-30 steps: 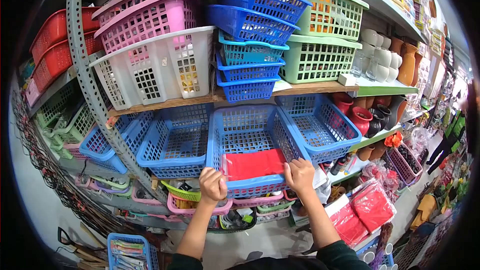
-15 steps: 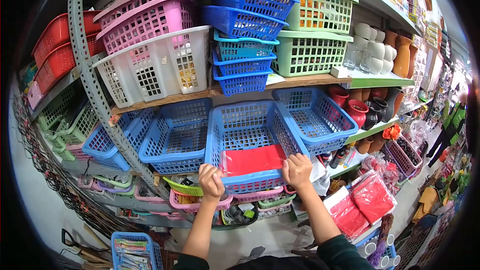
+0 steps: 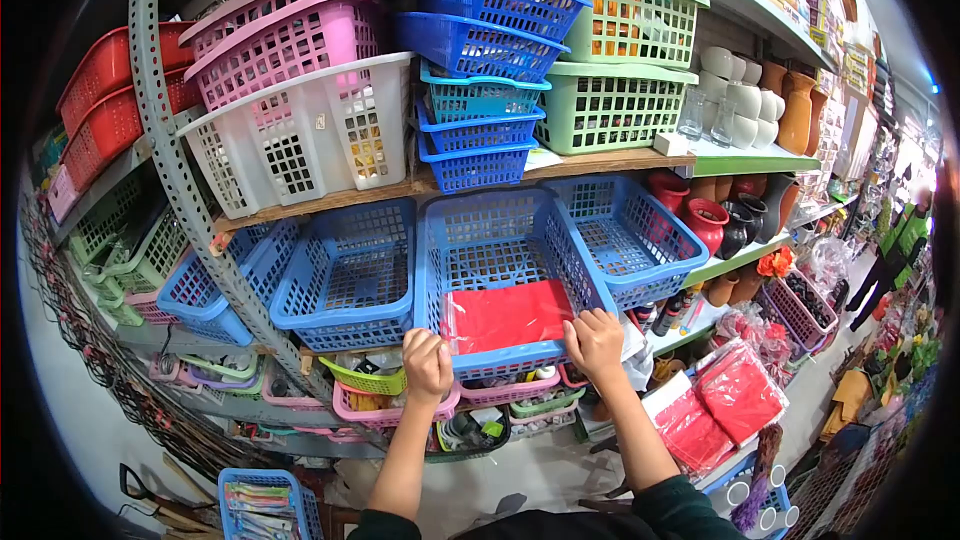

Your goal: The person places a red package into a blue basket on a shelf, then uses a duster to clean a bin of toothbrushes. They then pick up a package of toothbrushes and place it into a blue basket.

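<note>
A blue plastic basket [image 3: 490, 202] with lattice sides sits on the middle shelf, its near end jutting towards me. Inside it, at the near end, lies a red packet in clear plastic [image 3: 508, 317]. My left hand [image 3: 428, 362] is closed round the basket's near left corner. At the near right corner, my right hand [image 3: 596, 342] grips the rim with curled fingers. Similar blue baskets stand on either side, one to the left [image 3: 345, 285] and one to the right [image 3: 630, 240].
A perforated metal post [image 3: 185, 175] rises at the left. Above, pink, white, blue and green baskets line a wooden shelf [image 3: 330, 205]. Red plastic-wrapped packs [image 3: 735, 395] lie at lower right. Below left stands a blue basket of packaged items [image 3: 265, 500]. A person [image 3: 903, 250] is far right.
The view has shifted slightly. Both hands keep their grip on the basket, whose near end sits slightly differently; more of the smaller baskets below now shows.
</note>
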Demonstrator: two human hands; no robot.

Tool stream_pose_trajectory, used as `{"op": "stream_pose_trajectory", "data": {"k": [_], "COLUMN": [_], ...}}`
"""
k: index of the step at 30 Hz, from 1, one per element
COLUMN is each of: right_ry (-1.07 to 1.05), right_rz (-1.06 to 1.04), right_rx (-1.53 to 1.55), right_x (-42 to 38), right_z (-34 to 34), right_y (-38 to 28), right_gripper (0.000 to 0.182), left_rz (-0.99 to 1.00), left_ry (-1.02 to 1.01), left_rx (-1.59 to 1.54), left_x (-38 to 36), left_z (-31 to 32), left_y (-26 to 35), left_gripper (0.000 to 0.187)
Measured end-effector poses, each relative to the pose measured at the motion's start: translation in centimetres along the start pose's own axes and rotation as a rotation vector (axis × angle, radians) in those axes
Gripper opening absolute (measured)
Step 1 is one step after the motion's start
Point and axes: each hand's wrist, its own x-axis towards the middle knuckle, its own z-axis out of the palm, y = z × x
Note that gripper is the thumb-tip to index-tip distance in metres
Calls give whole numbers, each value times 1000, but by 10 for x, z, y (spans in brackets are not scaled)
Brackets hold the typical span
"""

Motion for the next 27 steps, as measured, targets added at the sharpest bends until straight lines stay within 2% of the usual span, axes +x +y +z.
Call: {"op": "stream_pose_trajectory", "data": {"k": [12,15,16,18,22,27], "right_ry": [36,80,94,95,86,56], "right_rz": [27,13,28,51,109,240], "right_rx": [37,36,55,69,144,51], "right_x": [1,3,4,-1,-19,-50], "right_z": [-11,-17,-21,-28,-40,-67], "right_y": [-4,-12,-17,-24,-33,-17], "right_gripper": [17,8,8,15,21,30], "left_rz": [-45,-69,-65,-21,46,75], "left_ry": [19,36,42,36,-140,-251], "left_rx": [63,38,14,-43,-313,-547], "left_x": [13,17,15,12,15,14], "left_z": [-15,-12,-8,3,32,90], "left_y": [30,45,51,66,107,142], "left_gripper": [31,22,13,4,11,13]}}
